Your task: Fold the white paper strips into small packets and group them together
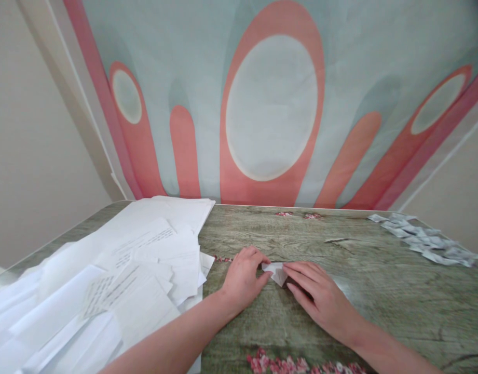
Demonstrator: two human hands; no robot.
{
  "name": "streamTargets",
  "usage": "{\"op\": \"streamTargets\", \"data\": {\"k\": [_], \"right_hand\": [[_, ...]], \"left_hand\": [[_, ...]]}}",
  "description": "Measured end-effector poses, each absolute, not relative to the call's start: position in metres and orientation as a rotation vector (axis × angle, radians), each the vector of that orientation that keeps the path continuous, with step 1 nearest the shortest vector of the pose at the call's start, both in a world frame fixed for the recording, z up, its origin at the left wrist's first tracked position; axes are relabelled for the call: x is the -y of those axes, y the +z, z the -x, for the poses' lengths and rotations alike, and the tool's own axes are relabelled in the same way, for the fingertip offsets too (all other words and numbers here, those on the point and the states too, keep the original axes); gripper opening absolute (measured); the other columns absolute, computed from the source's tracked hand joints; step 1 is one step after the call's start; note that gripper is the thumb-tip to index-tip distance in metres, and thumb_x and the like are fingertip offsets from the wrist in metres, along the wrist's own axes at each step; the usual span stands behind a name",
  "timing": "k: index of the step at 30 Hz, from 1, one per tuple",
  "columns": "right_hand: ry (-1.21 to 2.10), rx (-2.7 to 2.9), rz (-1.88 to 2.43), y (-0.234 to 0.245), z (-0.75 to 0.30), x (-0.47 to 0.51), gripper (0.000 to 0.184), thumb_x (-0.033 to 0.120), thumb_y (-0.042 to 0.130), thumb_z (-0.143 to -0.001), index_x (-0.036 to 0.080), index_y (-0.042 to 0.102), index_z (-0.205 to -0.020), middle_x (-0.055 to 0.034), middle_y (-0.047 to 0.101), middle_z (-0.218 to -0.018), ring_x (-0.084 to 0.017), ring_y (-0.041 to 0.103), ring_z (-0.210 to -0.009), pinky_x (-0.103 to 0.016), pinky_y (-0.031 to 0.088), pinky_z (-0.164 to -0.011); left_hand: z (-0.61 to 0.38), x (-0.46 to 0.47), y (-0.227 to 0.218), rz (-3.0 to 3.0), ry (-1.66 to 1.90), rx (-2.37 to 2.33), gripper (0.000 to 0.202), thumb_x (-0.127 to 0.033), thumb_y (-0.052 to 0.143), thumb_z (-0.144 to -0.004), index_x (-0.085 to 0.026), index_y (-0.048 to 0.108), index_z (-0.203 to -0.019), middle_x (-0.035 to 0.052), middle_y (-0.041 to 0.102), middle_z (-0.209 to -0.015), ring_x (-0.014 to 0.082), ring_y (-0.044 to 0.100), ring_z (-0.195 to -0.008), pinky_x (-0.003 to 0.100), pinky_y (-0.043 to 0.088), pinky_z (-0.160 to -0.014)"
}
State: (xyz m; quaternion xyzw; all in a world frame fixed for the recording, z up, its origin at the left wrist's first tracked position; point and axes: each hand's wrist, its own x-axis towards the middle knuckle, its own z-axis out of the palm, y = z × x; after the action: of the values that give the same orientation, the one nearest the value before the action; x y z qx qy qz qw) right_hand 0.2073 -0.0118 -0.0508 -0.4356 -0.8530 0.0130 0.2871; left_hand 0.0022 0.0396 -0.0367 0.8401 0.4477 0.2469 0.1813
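A small piece of folded white paper [278, 274] lies on the wood-patterned table between my two hands. Its shape tapers to a point towards me. My left hand [244, 275] pinches its left corner between thumb and fingers. At its right end, my right hand [312, 288] rests with the fingertips pressed on the paper, the thumb just below them. Part of the paper is hidden under the right fingers.
Loose white sheets [145, 270], some printed, pile up on the left of the table. Several small folded paper pieces [425, 239] lie in rows at the far right. A patterned panel [200, 62] stands behind the table's back edge.
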Motion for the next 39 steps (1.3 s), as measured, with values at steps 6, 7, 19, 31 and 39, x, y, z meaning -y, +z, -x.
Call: {"op": "streamTargets", "data": {"k": [6, 7, 19, 31, 39], "right_hand": [[0.097, 2.195, 1.319, -0.063, -0.215, -0.001, 0.035, 0.031, 0.051, -0.088, 0.019, 0.052, -0.12, -0.0102, 0.055, -0.12, -0.023, 0.052, -0.108, -0.043, 0.045, -0.092], [0.122, 2.195, 1.33, -0.063, -0.214, -0.003, 0.033, 0.03, 0.05, -0.088, 0.019, 0.053, -0.12, -0.0097, 0.055, -0.12, -0.023, 0.052, -0.108, -0.042, 0.044, -0.092], [0.297, 2.127, 1.28, -0.062, -0.21, -0.009, 0.015, 0.022, 0.053, -0.085, 0.022, 0.064, -0.094, -0.0063, 0.059, -0.11, -0.021, 0.054, -0.101, -0.04, 0.044, -0.088], [0.264, 2.155, 1.256, -0.062, -0.209, -0.009, 0.019, 0.02, 0.051, -0.086, 0.022, 0.062, -0.1, -0.0064, 0.059, -0.109, -0.021, 0.054, -0.101, -0.039, 0.044, -0.087], [0.077, 2.241, 1.208, -0.063, -0.21, -0.008, 0.019, 0.02, 0.051, -0.087, 0.023, 0.063, -0.101, -0.0057, 0.062, -0.105, -0.02, 0.056, -0.097, -0.038, 0.044, -0.084]], "left_hand": [[-0.003, -0.04, -0.037, -2.373, 0.724, -1.216, 0.015, -0.019, 0.064, -0.074, -0.02, 0.06, -0.089, 0.0014, 0.059, -0.089, 0.0193, 0.052, -0.088, 0.03, 0.04, -0.079], [-0.003, -0.04, -0.037, -2.37, 0.724, -1.211, 0.015, -0.018, 0.064, -0.074, -0.02, 0.06, -0.089, 0.0011, 0.06, -0.089, 0.0191, 0.052, -0.088, 0.03, 0.039, -0.079], [-0.003, -0.041, -0.038, -2.432, 0.676, -1.112, 0.016, -0.015, 0.059, -0.078, -0.022, 0.063, -0.093, 0.0012, 0.06, -0.09, 0.019, 0.052, -0.09, 0.03, 0.039, -0.081], [-0.004, -0.039, -0.039, -2.556, 0.62, -1.106, 0.02, -0.018, 0.054, -0.084, -0.026, 0.065, -0.098, 0.0015, 0.055, -0.091, 0.0181, 0.048, -0.09, 0.03, 0.039, -0.079], [-0.004, -0.036, -0.037, -2.629, 0.599, -1.098, 0.018, -0.02, 0.052, -0.086, -0.025, 0.065, -0.097, 0.0024, 0.055, -0.09, 0.0183, 0.048, -0.089, 0.03, 0.039, -0.078]]}}
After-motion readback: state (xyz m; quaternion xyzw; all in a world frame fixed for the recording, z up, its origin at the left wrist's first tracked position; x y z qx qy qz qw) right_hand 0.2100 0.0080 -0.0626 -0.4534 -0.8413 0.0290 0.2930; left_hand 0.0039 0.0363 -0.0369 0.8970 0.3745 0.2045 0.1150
